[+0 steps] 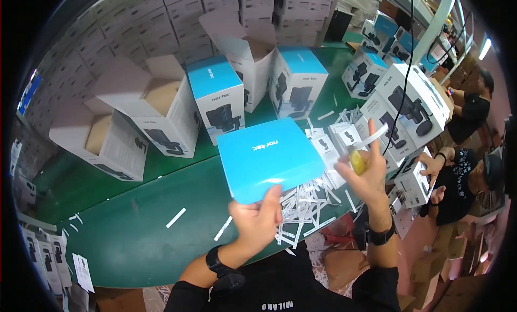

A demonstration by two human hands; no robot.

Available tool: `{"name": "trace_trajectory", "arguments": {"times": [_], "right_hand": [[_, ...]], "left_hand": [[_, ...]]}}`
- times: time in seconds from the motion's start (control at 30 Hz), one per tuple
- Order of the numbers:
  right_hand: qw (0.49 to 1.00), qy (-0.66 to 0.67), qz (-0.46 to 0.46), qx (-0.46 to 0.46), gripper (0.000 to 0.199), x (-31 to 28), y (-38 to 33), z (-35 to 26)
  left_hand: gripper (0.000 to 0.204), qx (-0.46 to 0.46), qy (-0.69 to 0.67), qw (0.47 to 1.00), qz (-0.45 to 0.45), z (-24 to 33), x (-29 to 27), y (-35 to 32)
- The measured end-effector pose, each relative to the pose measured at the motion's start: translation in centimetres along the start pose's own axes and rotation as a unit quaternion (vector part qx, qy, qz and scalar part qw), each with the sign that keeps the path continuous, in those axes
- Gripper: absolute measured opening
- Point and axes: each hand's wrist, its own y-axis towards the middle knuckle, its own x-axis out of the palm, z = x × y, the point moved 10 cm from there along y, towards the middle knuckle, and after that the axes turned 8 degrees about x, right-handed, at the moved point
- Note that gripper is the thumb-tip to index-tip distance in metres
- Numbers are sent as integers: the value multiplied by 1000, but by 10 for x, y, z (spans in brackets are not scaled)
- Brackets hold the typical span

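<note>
A carton with a glossy blue top (269,156) is in front of me over the green table. My left hand (256,217) grips its near edge, thumb on the blue face and fingers partly hidden. To the right of the carton, my right hand (369,177) is raised with its forefinger and thumb stretched apart. A small yellow object (357,162) rests against its curled fingers; its kind is not clear. By the forefinger a narrow whitish strip (371,138) sticks out. Small white printed packets (344,133) lie behind that hand.
Many loose paper strips (301,209) litter the green table (140,231). Behind stand open white cartons (167,126) and closed blue-topped cartons (215,91). More cartons (412,110) are stacked at right, where a cable (405,80) hangs. Co-workers (458,177) handle boxes beyond.
</note>
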Motion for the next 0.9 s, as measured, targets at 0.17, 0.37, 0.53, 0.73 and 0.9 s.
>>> {"name": "trace_trajectory", "arguments": {"times": [0.17,0.37,0.53,0.73,0.9], "right_hand": [[968,205,-114,-88,122,52,3,-72],[956,208,-107,-175,113,56,2,-93],[953,179,-96,-227,95,72,0,-101],[954,251,-77,-144,82,84,-4,-78],[945,297,-68,-121,74,89,-8,-68]], "left_hand": [[23,-10,-87,996,-9,12,-15,4],[15,-102,-153,983,-21,3,-22,11],[10,-160,-184,967,-78,17,-36,1],[36,405,355,839,-79,95,-48,38],[33,299,203,919,-158,50,-60,48]]}}
